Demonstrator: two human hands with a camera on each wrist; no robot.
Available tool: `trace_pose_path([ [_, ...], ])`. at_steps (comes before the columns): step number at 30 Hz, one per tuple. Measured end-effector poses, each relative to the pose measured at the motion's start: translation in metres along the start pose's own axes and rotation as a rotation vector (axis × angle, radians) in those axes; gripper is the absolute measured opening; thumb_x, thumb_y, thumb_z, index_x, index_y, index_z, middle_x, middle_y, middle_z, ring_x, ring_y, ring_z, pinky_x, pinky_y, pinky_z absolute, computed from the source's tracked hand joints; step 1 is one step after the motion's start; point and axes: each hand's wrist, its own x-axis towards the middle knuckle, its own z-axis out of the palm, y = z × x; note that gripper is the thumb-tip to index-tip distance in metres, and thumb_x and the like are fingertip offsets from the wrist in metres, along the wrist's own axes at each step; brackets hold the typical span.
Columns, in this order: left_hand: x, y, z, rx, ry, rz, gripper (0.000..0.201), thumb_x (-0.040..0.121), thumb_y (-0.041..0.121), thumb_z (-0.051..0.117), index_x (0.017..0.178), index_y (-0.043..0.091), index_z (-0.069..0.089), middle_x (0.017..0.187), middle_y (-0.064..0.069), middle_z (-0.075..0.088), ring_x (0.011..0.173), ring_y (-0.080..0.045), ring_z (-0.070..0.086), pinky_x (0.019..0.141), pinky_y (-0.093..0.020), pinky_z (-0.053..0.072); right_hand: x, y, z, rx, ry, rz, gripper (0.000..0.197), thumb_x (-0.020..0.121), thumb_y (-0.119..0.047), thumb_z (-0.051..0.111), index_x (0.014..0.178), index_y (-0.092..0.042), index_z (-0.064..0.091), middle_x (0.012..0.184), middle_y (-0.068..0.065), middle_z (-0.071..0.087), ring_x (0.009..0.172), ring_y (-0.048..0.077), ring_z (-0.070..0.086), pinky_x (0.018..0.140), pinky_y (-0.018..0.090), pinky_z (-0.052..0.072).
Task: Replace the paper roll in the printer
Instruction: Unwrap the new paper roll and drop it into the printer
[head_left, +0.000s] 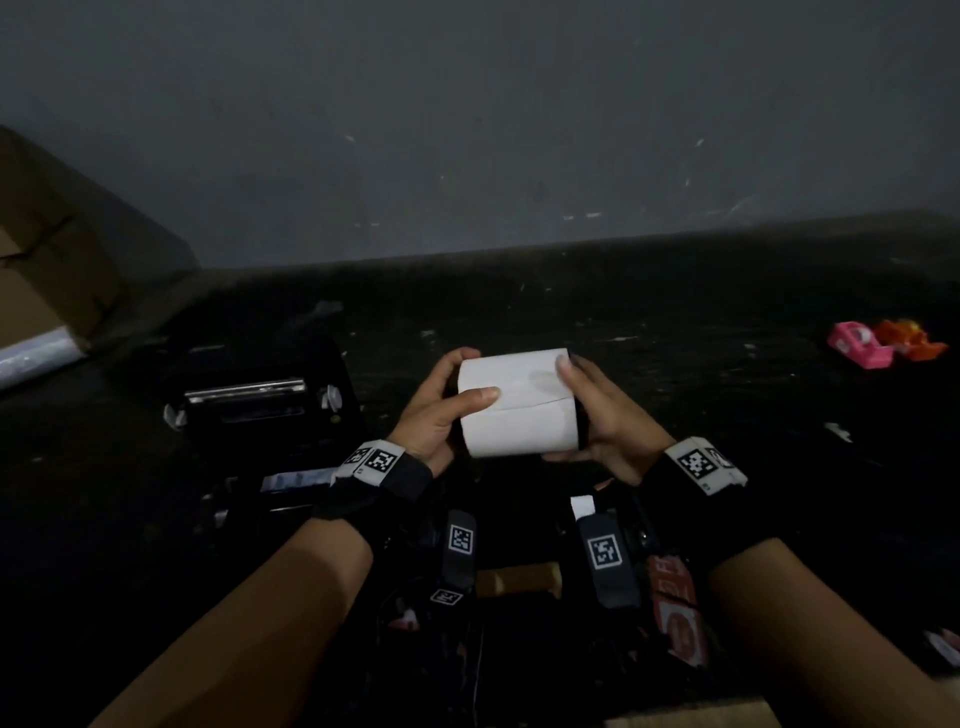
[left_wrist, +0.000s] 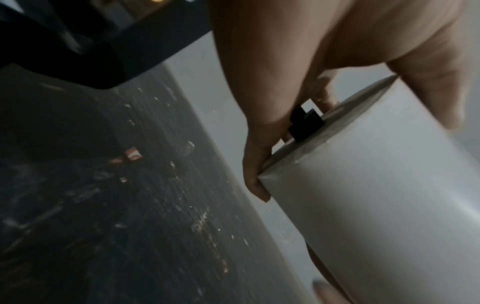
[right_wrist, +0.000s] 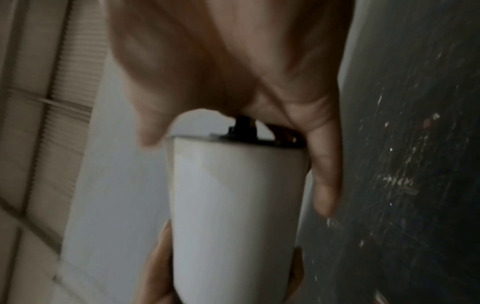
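I hold a white paper roll (head_left: 519, 405) level in the air between both hands, above the dark table. My left hand (head_left: 441, 410) grips its left end, thumb across the front. My right hand (head_left: 597, 415) grips the right end, one finger on top. A black spindle stub (left_wrist: 305, 123) sticks out of the roll's (left_wrist: 376, 195) left end; another black stub (right_wrist: 242, 128) shows at the right end of the roll (right_wrist: 233, 216). The black printer (head_left: 260, 410) stands with its lid up, to the left of my left hand.
A cardboard box (head_left: 57, 270) stands at the far left by the wall. A pink tape dispenser (head_left: 860, 345) and an orange one (head_left: 909, 338) lie at the far right. A brown cardboard core (head_left: 519, 579) and dark clutter lie near the table's front edge.
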Motion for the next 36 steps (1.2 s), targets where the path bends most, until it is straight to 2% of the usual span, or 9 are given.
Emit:
trace_pose_path([
  [5,-0.014,-0.018,-0.007,0.054,0.02,-0.026,0.044,0.067,0.009,0.068,0.104,0.028,0.054,0.104,-0.002,0.058,0.094,-0.02,0.059,0.069,-0.032,0.056,0.006,0.03,0.005,0.066,0.101,-0.018,0.051,0.073,-0.041,0.066,0.122,-0.034,0.052,0.12,0.002,0.063,0.104,0.022,0.062,0.085,0.051,0.054],
  [9,-0.023,-0.041,-0.016,0.291,0.104,0.004,0.04,0.065,0.04,0.071,0.104,0.039,0.061,0.116,0.003,0.061,0.113,-0.017,0.056,0.1,-0.035,0.046,0.006,0.055,-0.006,0.15,0.123,0.06,0.042,0.076,-0.035,0.065,0.117,-0.03,0.058,0.116,0.006,0.066,0.103,0.027,0.064,0.081,0.051,0.055],
  [11,-0.027,-0.056,-0.026,0.401,0.208,-0.013,0.028,0.077,0.044,0.063,0.103,0.034,0.063,0.117,0.001,0.062,0.113,-0.016,0.056,0.106,-0.04,0.041,0.003,0.065,-0.015,0.184,0.141,0.09,0.038,0.078,-0.034,0.063,0.115,-0.027,0.059,0.112,0.006,0.067,0.098,0.026,0.064,0.071,0.045,0.056],
  [13,-0.032,-0.074,-0.038,0.584,0.299,-0.038,0.02,0.086,0.028,0.06,0.105,0.025,0.064,0.11,-0.002,0.064,0.103,-0.014,0.058,0.104,-0.042,0.044,-0.001,0.071,-0.024,0.211,0.166,0.124,0.03,0.08,-0.034,0.061,0.109,-0.027,0.061,0.104,0.006,0.067,0.09,0.025,0.064,0.064,0.04,0.054],
  [17,-0.041,-0.107,-0.055,0.988,0.245,-0.118,0.047,0.075,0.01,0.072,0.12,0.014,0.059,0.113,-0.015,0.065,0.089,-0.015,0.057,0.085,-0.021,0.046,-0.008,0.081,-0.038,0.269,0.214,0.183,0.025,0.079,-0.036,0.062,0.102,-0.03,0.062,0.1,0.001,0.069,0.09,0.023,0.065,0.064,0.039,0.055],
  [20,-0.043,-0.125,-0.064,1.175,0.182,-0.2,0.063,0.072,0.012,0.074,0.13,0.013,0.05,0.125,-0.013,0.059,0.103,-0.021,0.058,0.088,-0.018,0.042,-0.015,0.09,-0.044,0.275,0.244,0.206,0.023,0.079,-0.037,0.061,0.1,-0.031,0.063,0.102,0.0,0.068,0.093,0.022,0.064,0.066,0.039,0.055],
  [23,-0.046,-0.136,-0.071,1.238,0.109,-0.316,0.07,0.072,0.017,0.075,0.135,0.012,0.044,0.134,-0.013,0.052,0.12,-0.026,0.052,0.102,-0.026,0.04,-0.022,0.094,-0.048,0.277,0.255,0.203,0.02,0.08,-0.035,0.061,0.099,-0.03,0.064,0.099,0.0,0.069,0.091,0.022,0.064,0.071,0.041,0.054],
  [31,-0.047,-0.146,-0.074,1.331,0.089,-0.321,0.052,0.078,0.025,0.07,0.125,0.01,0.055,0.123,-0.014,0.056,0.114,-0.026,0.055,0.095,-0.027,0.043,-0.032,0.1,-0.053,0.3,0.267,0.218,0.034,0.075,-0.038,0.064,0.107,-0.029,0.064,0.108,0.003,0.069,0.097,0.026,0.064,0.071,0.041,0.054],
  [36,-0.05,-0.139,-0.075,1.317,0.006,-0.276,0.044,0.08,0.01,0.064,0.123,0.011,0.058,0.122,-0.014,0.058,0.112,-0.025,0.057,0.094,-0.025,0.044,-0.035,0.102,-0.055,0.319,0.266,0.227,0.025,0.081,-0.036,0.06,0.105,-0.029,0.063,0.108,0.003,0.068,0.098,0.026,0.062,0.075,0.043,0.053],
])
